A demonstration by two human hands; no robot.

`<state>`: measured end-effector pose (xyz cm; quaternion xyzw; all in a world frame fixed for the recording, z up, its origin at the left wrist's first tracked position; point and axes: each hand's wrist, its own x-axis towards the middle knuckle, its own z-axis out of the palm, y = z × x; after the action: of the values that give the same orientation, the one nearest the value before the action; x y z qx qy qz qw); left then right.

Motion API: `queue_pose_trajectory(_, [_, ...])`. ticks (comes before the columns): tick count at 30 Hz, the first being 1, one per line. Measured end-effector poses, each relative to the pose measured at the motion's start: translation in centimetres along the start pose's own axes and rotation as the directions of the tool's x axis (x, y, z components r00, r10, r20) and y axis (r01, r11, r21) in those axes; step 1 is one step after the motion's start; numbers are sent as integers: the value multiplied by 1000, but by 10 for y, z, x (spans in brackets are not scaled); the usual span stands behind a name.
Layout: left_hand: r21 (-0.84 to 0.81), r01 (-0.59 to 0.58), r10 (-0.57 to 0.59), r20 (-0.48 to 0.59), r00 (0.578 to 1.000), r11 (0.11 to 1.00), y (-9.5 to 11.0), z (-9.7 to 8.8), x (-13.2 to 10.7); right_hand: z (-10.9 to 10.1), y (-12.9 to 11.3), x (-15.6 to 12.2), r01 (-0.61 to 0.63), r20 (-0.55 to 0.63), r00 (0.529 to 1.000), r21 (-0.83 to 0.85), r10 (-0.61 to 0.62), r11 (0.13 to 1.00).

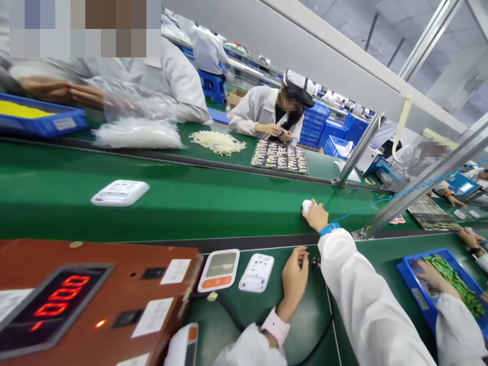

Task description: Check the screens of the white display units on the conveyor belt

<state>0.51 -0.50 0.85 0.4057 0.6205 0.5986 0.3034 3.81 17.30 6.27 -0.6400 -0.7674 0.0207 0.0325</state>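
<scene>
Right fingers [314,209] hold white piece [306,205] at green belt [229,203]; left fingers [300,253] half-curled.

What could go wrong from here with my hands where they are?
Three things, possibly. The white piece sits at the fingers of your right hand, so it might slip. The blue cord, which seems to run from your blue wristband toward the metal post, could snag. And the white casing lies close to your left hand, so a careless move might knock it into the orange-paneled device beside it.
</scene>
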Motion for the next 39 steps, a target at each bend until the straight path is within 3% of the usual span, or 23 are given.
queue_pose_trajectory(6, [13,-6,6,9,1000,1000,-6,-2,1,13,4,31,-48,-33,998,235,58,971])
queue_pose_trajectory(9, [15,-21,21,-3,1000,1000,-7,-2,2,22,14,26,2,-112,993,387,44,922])
queue_pose_trajectory(12, [16,-27,27,-11,1000,1000,-5,-3,2,28,32,3,127,-239,971,533,5,837])
queue_pose_trajectory(15, [11,-26,27,-3,1000,1000,-4,-3,3,36,54,-31,220,-320,947,669,7,710])
queue_pose_trajectory(18, [14,-16,15,3,1000,1000,-4,-4,4,45,74,-58,213,-333,933,815,135,539])
queue_pose_trajectory(22, [38,-4,3,24,1000,999,-6,-6,5,54,86,-67,175,-259,881,956,395,237])
queue_pose_trajectory(24, [63,18,-20,38,999,998,-8,-6,5,55,88,-65,173,-225,868,973,443,154])
queue_pose_trajectory(32, [81,8,-11,48,999,997,-15,-8,8,54,84,-67,232,-233,893,971,385,48])
queue_pose_trajectory(39, [100,19,-25,55,998,995,-17,-10,8,58,84,-66,228,-247,889,969,387,95])
